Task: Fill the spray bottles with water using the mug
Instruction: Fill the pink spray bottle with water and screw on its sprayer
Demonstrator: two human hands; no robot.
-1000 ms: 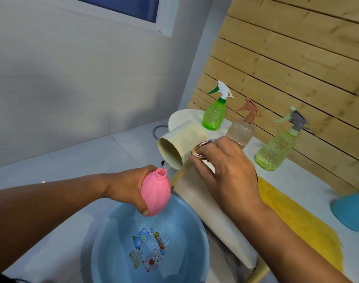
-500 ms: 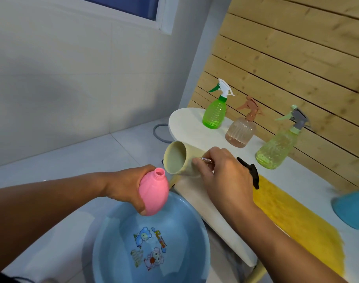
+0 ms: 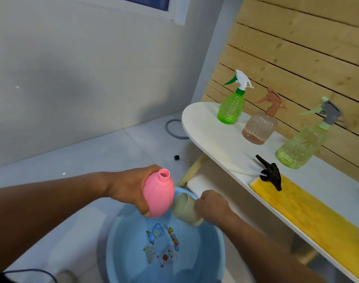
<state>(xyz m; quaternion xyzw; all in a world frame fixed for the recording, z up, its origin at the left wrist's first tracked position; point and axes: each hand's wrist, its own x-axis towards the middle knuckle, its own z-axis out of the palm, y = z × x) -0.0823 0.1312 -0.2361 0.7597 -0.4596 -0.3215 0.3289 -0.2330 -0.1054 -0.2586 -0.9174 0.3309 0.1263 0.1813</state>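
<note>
Head view — hands (image 3: 131, 187) grip bottle (image 3: 158, 198), mug (image 3: 185, 209)

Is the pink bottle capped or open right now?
Open: the pink bottle in the left hand shows a bare neck; a black spray head lies on the shelf.

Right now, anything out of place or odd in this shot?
One thing: a black spray head lies loose on its side on the white table, at the end of the yellow mat. The pink bottle, gripped by the left hand, has an open neck. No spill visible.
</note>
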